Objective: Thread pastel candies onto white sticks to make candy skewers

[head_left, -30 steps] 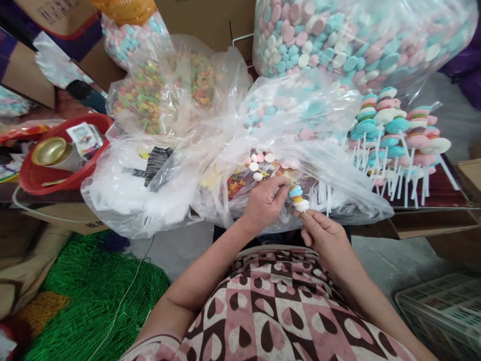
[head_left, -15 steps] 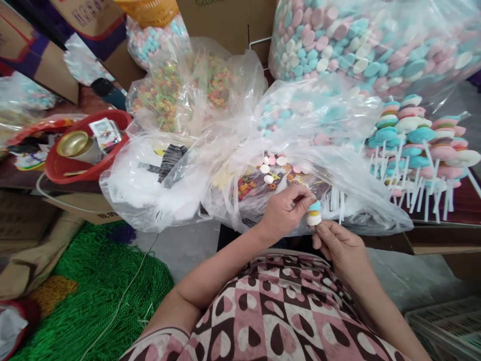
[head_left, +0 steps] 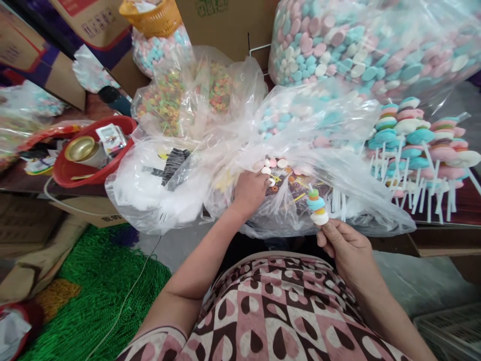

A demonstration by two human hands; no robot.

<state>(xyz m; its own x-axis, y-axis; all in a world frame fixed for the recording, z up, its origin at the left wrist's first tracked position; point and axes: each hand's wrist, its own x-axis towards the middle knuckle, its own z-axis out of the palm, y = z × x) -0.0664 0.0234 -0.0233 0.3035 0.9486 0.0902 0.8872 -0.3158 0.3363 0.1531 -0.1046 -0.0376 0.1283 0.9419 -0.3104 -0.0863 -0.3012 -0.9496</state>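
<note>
Marshmallow bag (head_left: 368, 50) behind candy stick (head_left: 316, 204), skewers (head_left: 417, 143) right, basin (head_left: 64, 171) left.

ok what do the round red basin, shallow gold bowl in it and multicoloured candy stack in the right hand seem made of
Round red basin: likely plastic, smooth, evenly coloured.
Shallow gold bowl: shiny, perhaps metal, from bright reflections; coated plastic is possible.
Multicoloured candy stack: white and blue pieces look matte, puffy, probably marshmallow.

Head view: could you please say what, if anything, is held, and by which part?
The right hand holds a candy stick by its lower end, near the white marshmallow; for the left hand, it cannot be told.
</note>
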